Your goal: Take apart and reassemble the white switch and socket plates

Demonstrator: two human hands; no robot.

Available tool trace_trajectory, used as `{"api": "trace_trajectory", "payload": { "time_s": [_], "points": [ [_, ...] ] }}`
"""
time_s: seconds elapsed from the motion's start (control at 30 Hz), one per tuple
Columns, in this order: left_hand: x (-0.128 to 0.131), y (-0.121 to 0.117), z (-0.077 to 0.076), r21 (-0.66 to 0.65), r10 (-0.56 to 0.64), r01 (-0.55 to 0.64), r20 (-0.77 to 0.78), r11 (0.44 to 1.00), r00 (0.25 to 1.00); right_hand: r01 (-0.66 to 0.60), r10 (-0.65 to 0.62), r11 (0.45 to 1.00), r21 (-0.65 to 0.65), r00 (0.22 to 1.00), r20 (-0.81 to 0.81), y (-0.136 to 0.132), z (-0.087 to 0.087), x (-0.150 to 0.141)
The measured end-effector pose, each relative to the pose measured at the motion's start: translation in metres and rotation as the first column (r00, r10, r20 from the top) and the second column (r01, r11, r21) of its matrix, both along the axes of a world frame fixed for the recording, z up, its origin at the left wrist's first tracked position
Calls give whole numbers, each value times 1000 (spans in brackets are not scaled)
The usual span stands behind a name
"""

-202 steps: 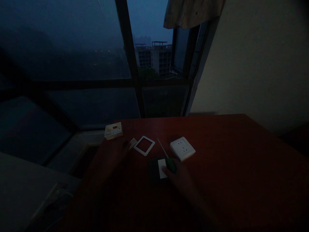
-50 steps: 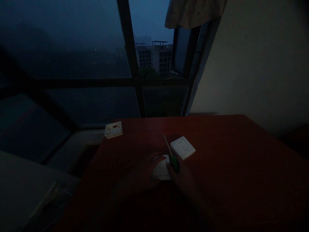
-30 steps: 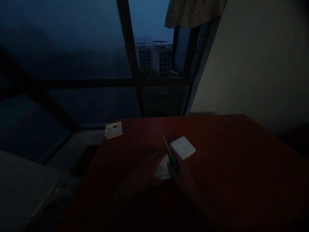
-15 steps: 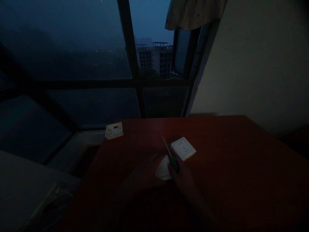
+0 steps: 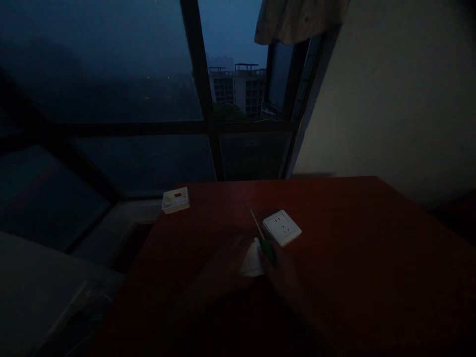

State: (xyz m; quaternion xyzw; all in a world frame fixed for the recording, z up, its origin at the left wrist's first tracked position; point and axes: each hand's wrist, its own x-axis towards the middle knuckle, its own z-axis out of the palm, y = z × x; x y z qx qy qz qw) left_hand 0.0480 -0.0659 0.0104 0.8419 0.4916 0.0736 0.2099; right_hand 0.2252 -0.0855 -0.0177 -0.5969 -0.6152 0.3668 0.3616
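My left hand point(image 5: 231, 265) is closed around the left side of a white socket piece point(image 5: 252, 262), whose exact kind the dim light hides. From the right, my right hand point(image 5: 281, 270) grips a screwdriver by its green handle point(image 5: 267, 251), and its fingers also meet the white piece. The screwdriver's thin shaft point(image 5: 256, 223) points up and left, away from me. Just beyond my right hand lies a white wall socket point(image 5: 282, 227), its slotted face upward.
An open white mounting box point(image 5: 176, 201) stands at the far left corner of the reddish-brown table point(image 5: 334, 208). Dark-framed windows point(image 5: 210, 99) rise behind the table. A pale wall point(image 5: 401, 99) is on the right, and a curtain point(image 5: 297, 22) hangs above.
Both hands keep hold of the white piece and the screwdriver almost unmoved. The white piece looks very slightly turned; the view has shifted a little.
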Motion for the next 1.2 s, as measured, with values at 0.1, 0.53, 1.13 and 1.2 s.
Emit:
{"api": "trace_trajectory", "payload": {
  "time_s": [0.1, 0.53, 1.13, 1.2],
  "points": [
    [2, 0, 3, 7, -17, 17, -19, 1000, 1000, -1, 1, 1000, 8, 1000, -3, 0, 0, 0],
    [-3, -3, -2, 17, -37, 37, -29, 999, 999, 14, -14, 1000, 22, 1000, 17, 0, 0, 0],
    [-3, 2, 1, 1, 8, -8, 57, 1000, 998, 1, -1, 1000, 13, 1000, 1, 1, -2, 0],
    [-9, 2, 2, 36, 45, -46, 43, 998, 998, 19, -19, 1000, 14, 1000, 12, 1, -2, 0]
  ]
}}
